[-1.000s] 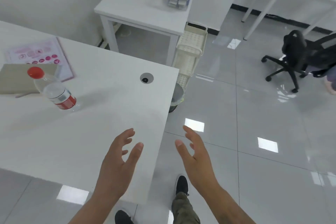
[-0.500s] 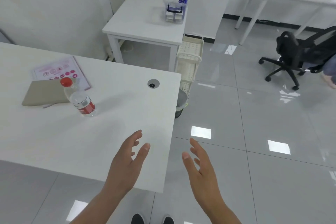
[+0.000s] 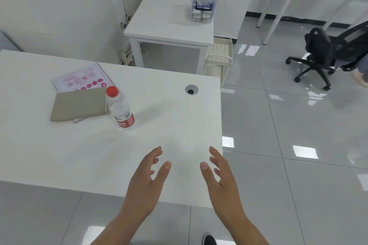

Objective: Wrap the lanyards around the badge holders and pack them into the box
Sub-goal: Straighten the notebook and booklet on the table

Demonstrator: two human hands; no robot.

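Near desk (image 3: pixel 59 155): bare top ahead of both hands. Obstacles at its far left: bottle (image 3: pixel 120 109) upright, touching tan pad (image 3: pixel 78 104). Open floor (image 3: pixel 298 165) to the right.

Matt white tabletop (image 3: pixel 59 155); clear plastic bottle (image 3: pixel 120 108) (red cap); glossy tiled floor (image 3: pixel 298 185); printed paper sheet (image 3: pixel 83 79); clear plastic box (image 3: pixel 202 7); dull beige cardboard-like pad (image 3: pixel 78 104).

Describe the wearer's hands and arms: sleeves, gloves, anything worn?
Both are bare. The left hand and right hand have no gloves, rings or markings, and no watch or band shows at either wrist. Both forearms are uncovered down to the frame's bottom edge, with no sleeve in view.
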